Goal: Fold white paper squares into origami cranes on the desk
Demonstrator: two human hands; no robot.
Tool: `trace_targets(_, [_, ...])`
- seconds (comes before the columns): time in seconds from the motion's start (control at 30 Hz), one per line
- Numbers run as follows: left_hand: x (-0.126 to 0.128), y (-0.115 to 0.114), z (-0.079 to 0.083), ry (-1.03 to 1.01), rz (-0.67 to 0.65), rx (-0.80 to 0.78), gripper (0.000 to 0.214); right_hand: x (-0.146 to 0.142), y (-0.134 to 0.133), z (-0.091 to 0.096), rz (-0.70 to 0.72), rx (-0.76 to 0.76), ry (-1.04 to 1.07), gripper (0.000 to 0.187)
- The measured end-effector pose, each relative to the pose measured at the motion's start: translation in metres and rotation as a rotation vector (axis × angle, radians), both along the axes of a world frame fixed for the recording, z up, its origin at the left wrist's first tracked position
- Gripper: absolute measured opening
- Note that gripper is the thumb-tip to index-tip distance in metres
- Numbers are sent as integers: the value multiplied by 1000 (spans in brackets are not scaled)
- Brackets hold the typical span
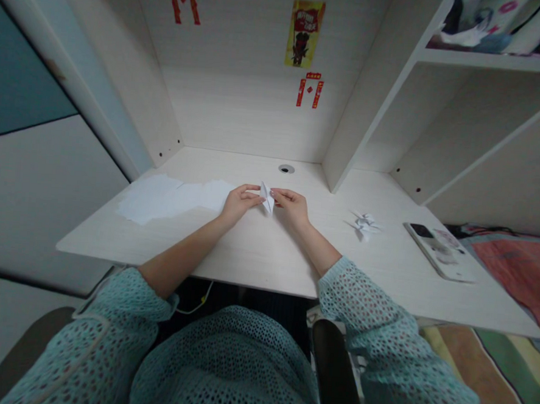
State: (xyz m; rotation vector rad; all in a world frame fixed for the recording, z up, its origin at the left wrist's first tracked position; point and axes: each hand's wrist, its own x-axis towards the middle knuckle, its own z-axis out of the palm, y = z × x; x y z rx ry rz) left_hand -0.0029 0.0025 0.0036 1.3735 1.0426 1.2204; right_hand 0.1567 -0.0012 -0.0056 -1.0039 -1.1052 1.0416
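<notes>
A small folded piece of white paper [266,197], narrow and pointed at top and bottom, is held upright just above the desk. My left hand [241,201] pinches its left side between thumb and fingers. From the other side, my right hand [292,204] grips its right edge with thumb and fingertips. Loose sheets of white paper [160,196] lie spread on the desk, left of my left hand. Several finished-looking folded paper cranes [364,225] sit in a cluster to the right of my right hand.
The white desk [266,263] has a back panel with stickers and a round cable hole [286,169]. A phone [439,251] lies at the right. A divider [366,122] rises behind the right hand. A chair armrest [335,370] stands below the desk's front edge.
</notes>
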Motion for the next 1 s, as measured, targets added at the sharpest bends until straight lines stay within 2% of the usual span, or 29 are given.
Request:
trace_targets(0.17, [2, 0, -4, -9, -56, -59, 53, -3, -1, 0, -56, 24, 10, 33])
trace_targets(0.4, [0, 5, -11, -65, -183, -185, 53, 3, 2, 0, 4, 65, -93, 35])
trace_targets(0.53, [-1, 4, -8, -37, -224, -223, 41, 8, 3, 4, 49, 103, -177, 37])
trace_targets(0.63, [-1, 3, -6, -15, -201, -217, 34, 9, 4, 1, 36, 124, -246, 32])
trace_targets(0.83, [-1, 3, -8, 16, -111, -179, 35, 5, 5, -8, -5, 212, -361, 23])
trace_targets(1.0, [0, 4, -7, 11, -104, -180, 38, 9, 1, -2, 3, 294, -479, 22])
